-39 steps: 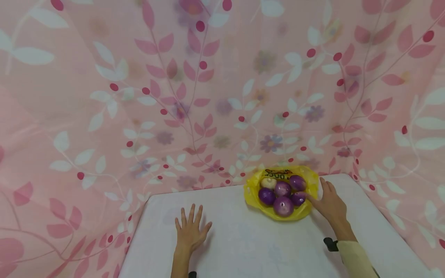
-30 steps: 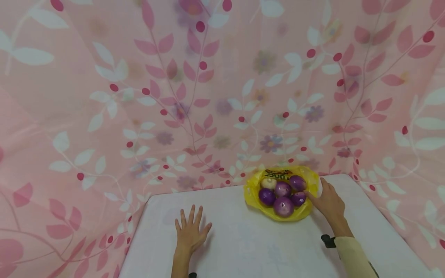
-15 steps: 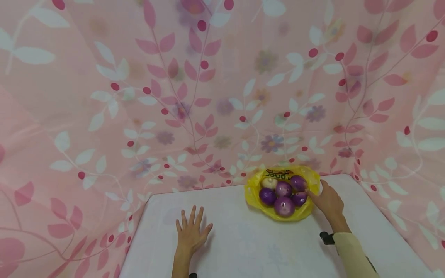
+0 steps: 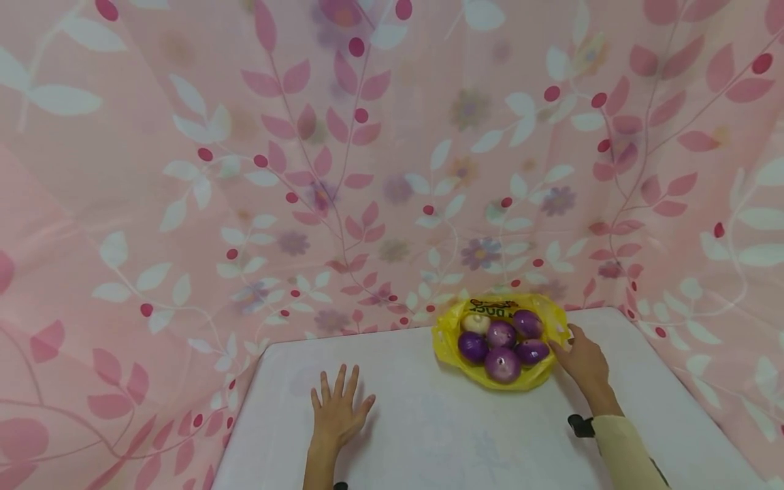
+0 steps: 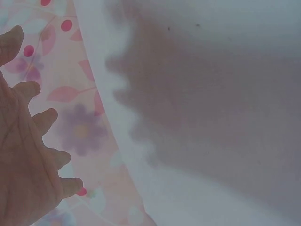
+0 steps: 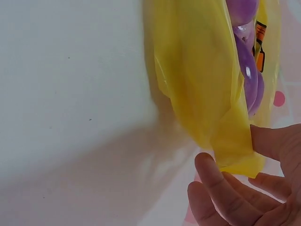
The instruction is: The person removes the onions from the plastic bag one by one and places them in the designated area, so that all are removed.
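Observation:
A yellow plastic bag (image 4: 448, 342) lies open-mouthed at the back right of the table, with several glossy purple onions (image 4: 503, 365) and a pale one (image 4: 476, 323) inside. At its right rim, my right hand (image 4: 586, 362) pinches the plastic. In the right wrist view the bag's edge (image 6: 235, 146) runs between the thumb (image 6: 270, 142), on the inner side, and the curled fingers (image 6: 230, 200). Over the left part of the table hovers my left hand (image 4: 337, 414), fingers spread and holding nothing. The left wrist view shows its palm (image 5: 23, 165) apart from the table, casting a shadow.
A white cloth covers the table (image 4: 422, 429). Pink floral fabric (image 4: 392, 170) hangs behind and along both sides, close to the bag's back edge. Dark wrist straps (image 4: 580, 426) with cameras sit on both forearms.
My right hand has taken the bag's right rim and drawn it slightly right. More of the rightmost purple onion shows. The left hand stays nearly still.

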`<state>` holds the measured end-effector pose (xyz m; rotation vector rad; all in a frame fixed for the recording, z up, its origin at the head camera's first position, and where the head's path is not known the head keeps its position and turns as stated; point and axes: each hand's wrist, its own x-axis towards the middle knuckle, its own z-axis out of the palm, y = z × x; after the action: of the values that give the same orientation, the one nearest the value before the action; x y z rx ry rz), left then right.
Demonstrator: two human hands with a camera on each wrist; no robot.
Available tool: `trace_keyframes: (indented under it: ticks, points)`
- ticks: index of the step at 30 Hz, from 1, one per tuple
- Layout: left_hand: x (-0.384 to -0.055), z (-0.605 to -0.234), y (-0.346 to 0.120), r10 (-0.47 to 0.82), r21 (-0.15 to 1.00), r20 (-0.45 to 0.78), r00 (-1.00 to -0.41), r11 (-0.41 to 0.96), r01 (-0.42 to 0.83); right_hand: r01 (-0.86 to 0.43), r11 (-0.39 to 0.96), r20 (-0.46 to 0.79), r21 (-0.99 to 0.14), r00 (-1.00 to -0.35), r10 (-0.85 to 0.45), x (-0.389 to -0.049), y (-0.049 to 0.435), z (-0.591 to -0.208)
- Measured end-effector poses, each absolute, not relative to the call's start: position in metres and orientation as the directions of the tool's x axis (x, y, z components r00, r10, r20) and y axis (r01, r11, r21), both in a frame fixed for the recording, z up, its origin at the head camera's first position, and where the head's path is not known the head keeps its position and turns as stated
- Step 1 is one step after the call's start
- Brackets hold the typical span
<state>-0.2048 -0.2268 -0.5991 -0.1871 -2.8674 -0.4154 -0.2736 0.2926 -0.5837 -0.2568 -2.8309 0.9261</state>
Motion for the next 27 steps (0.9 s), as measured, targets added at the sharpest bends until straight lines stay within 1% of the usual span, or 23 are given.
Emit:
trace_keyframes:
  ticks: [6,13,19,24,27]
  points:
    - [-0.204,-0.597,-0.225,0.092,0.275,0.212,-0.973,0.95,0.149,0.082,0.776,0.132,-0.626,-0.969,0.209,-0.269,0.291,-0.587]
    - [-0.204,-0.595,-0.223,0.092,0.276,0.184,-0.979,0.951,0.141,0.031,0.778,0.193,-0.627,-0.962,0.195,-0.265,0.291,-0.589]
    - [-0.203,-0.596,-0.222,0.105,0.289,0.188,-0.976,0.944,0.158,0.02,0.774,0.209,-0.633,-0.958,0.196,-0.264,0.293,-0.593]
    - [-0.206,-0.599,-0.218,0.107,0.299,0.17,-0.98,0.942,0.154,0.02,0.775,0.224,-0.631,-0.952,0.207,-0.264,0.292,-0.592]
    - [-0.208,-0.599,-0.212,0.116,0.324,0.156,-0.981,0.932,0.162,0.025,0.774,0.222,-0.633,-0.952,0.212,-0.264,0.292,-0.59]
